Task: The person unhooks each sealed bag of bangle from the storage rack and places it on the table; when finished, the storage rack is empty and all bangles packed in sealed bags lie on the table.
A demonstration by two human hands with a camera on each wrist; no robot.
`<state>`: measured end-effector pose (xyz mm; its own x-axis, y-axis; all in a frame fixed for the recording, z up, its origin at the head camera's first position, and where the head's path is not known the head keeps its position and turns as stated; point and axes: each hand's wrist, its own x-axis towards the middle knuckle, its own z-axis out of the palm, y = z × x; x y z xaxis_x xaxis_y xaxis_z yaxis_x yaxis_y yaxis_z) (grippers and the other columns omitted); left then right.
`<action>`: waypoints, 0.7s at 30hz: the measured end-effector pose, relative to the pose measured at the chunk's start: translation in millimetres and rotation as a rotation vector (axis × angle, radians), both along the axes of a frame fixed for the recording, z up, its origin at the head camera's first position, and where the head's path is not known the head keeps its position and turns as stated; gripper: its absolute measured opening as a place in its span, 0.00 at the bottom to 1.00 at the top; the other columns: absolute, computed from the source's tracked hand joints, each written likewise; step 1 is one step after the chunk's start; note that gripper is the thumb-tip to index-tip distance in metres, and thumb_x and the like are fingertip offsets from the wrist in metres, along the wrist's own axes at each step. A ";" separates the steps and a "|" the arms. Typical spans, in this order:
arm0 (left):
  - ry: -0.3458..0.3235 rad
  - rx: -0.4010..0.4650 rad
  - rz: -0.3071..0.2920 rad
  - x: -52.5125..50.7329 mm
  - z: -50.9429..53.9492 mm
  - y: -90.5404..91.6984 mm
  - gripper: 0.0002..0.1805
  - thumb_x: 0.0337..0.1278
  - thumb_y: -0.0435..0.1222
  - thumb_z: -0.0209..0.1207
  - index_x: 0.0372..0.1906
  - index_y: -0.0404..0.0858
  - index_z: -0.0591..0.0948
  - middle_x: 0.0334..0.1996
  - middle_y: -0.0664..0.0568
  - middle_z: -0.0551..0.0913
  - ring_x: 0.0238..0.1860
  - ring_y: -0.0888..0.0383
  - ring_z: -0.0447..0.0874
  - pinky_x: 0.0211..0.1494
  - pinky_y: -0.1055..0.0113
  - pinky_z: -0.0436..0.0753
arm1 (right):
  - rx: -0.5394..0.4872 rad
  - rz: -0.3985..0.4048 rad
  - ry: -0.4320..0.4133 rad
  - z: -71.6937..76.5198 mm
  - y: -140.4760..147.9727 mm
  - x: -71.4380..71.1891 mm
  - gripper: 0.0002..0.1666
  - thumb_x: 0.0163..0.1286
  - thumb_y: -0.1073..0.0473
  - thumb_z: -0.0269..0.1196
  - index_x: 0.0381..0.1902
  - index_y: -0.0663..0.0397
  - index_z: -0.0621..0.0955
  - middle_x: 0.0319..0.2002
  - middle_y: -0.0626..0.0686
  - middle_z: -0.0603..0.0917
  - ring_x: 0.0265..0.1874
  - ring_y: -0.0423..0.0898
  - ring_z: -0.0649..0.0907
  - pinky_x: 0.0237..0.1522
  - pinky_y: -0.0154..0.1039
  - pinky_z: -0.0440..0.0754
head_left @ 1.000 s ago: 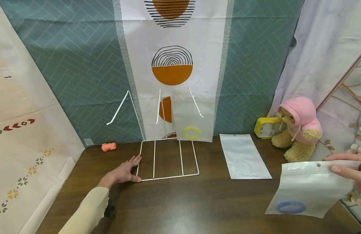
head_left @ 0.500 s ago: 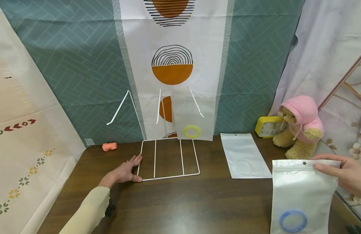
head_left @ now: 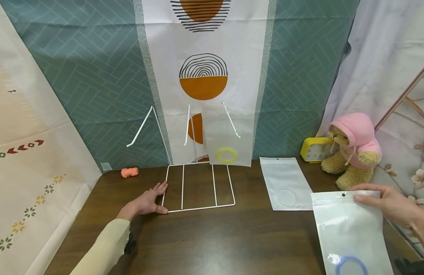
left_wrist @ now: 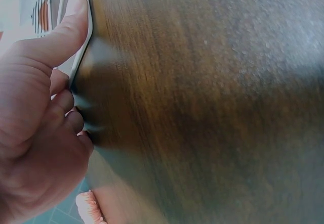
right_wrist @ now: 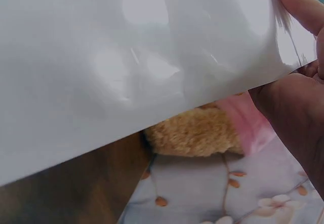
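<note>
My left hand [head_left: 149, 199] rests on the left end of a white wire display rack [head_left: 201, 207], its thumb at the front corner. In the left wrist view the thumb lies along the rack's wire. A clear-front zip pouch with a yellow ring [head_left: 227, 156] hangs on the rack's right hook. My right hand [head_left: 387, 202] pinches the top edge of a silvery zip pouch [head_left: 347, 229], near its hang hole, with a blue ring inside. That pouch hangs above the table at the right, its bottom cut off by the frame. A similar pouch with a pale ring [head_left: 284, 183] lies flat on the table.
An orange yarn bundle [head_left: 129, 172] lies at the back left of the brown table [head_left: 205, 244]. A yellow clock [head_left: 315, 149] and a teddy bear in a pink hoodie [head_left: 354, 149] stand at the back right. The rack's left hook [head_left: 139, 128] and middle hook [head_left: 187, 126] carry nothing.
My right hand has moved left with the blue-ring pouch, which has swung from slanted to hanging more upright. The left hand stays on the rack.
</note>
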<state>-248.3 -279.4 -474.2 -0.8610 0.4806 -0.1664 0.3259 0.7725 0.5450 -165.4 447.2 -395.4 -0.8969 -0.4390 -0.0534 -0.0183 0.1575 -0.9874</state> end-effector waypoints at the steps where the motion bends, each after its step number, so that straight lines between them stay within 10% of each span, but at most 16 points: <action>1: -0.001 0.002 0.000 0.2 -0.2 0.0 0.57 0.48 0.46 0.75 0.75 0.24 0.55 0.76 0.30 0.48 0.75 0.28 0.41 0.70 0.31 0.46 | 0.006 0.008 -0.016 -2.1 0.4 -0.3 0.28 0.78 0.73 0.48 0.56 0.38 0.85 0.45 0.47 0.88 0.36 0.49 0.88 0.32 0.50 0.86; 21: -0.013 -0.006 0.009 1.5 0.8 2.1 0.58 0.48 0.46 0.75 0.76 0.25 0.55 0.77 0.30 0.48 0.74 0.27 0.41 0.69 0.30 0.46 | 0.285 0.009 -0.027 -30.9 5.9 -5.3 0.27 0.78 0.66 0.53 0.51 0.23 0.85 0.42 0.41 0.87 0.35 0.45 0.86 0.32 0.49 0.86</action>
